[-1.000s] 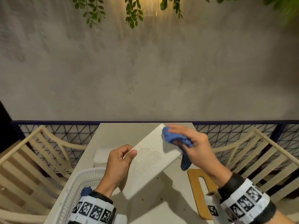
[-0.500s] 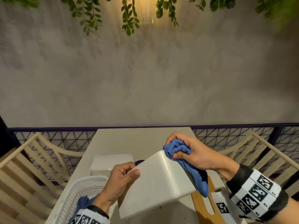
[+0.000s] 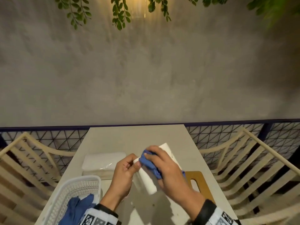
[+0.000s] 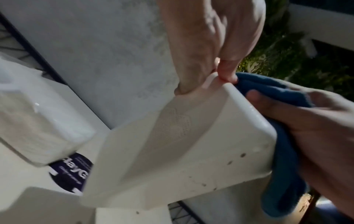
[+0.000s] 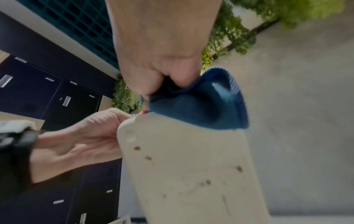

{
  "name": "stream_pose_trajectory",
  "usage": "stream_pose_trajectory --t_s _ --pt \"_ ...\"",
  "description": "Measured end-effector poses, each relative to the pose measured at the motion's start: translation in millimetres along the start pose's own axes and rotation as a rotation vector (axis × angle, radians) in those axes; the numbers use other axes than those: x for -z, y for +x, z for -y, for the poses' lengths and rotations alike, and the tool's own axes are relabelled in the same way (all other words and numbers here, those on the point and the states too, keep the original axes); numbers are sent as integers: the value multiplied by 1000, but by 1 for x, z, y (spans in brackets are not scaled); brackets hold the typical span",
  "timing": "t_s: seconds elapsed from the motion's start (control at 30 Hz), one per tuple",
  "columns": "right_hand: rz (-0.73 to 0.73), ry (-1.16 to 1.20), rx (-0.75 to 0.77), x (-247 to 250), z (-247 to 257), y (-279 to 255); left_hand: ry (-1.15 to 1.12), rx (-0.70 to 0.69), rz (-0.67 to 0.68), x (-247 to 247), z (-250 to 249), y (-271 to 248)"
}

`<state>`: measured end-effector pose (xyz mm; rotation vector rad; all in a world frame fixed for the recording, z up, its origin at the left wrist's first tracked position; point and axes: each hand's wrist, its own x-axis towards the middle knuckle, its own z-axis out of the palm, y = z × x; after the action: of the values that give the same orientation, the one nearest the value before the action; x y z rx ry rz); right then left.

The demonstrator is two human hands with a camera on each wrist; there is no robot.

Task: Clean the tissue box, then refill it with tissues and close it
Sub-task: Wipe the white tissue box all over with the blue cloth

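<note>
The white tissue box (image 3: 146, 179) is tilted above the table, one narrow side facing me, with brown specks on it (image 5: 184, 171) (image 4: 191, 159). My left hand (image 3: 125, 172) pinches the box's upper corner between thumb and fingers (image 4: 226, 72). My right hand (image 3: 164, 169) grips a blue cloth (image 3: 150, 163) and presses it against the box's top edge (image 5: 201, 109). A wrapped pack of white tissues (image 3: 103, 161) lies on the table to the left. The wooden lid (image 3: 198, 182) lies flat on the table to the right.
A white plastic basket (image 3: 76, 189) with another blue cloth (image 3: 78, 207) in it stands at the front left. Cream slatted chairs (image 3: 32, 161) (image 3: 253, 159) flank the table (image 3: 138, 137). A dark round sticker (image 4: 72, 171) sits on the tabletop. A wire fence and a grey wall stand behind.
The box has been turned from its broad perforated face towards me to a narrow side. My right hand with the cloth has moved down and in over the box's top edge.
</note>
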<state>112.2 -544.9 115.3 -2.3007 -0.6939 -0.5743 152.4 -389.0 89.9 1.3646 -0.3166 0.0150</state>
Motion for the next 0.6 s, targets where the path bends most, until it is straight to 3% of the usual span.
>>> stream_pose_trajectory --t_s 0.1,0.2,0.23,0.3,0.37,0.4,0.5,0.53,0.6 --pt "-14 19 115 9 -25 -27 -20 5 46 12 3 -5" --pt "-241 28 6 9 -39 -7 30 1 31 13 4 -1" --pt "-257 39 7 5 -31 2 15 -4 -11 12 3 3" --pt "-98 73 192 -1 -21 2 -65 -13 -85 18 3 9" --pt "73 66 334 8 -29 -9 -45 -25 -75 25 0 9" --pt "81 42 310 15 -38 -9 -8 -28 -48 27 0 7" --pt "-80 25 127 19 -47 17 9 -1 -59 18 3 6" --pt "-77 29 118 13 -34 25 -24 11 -88 16 4 7" --pt "88 59 245 -3 -15 20 -65 9 -132 17 4 11"
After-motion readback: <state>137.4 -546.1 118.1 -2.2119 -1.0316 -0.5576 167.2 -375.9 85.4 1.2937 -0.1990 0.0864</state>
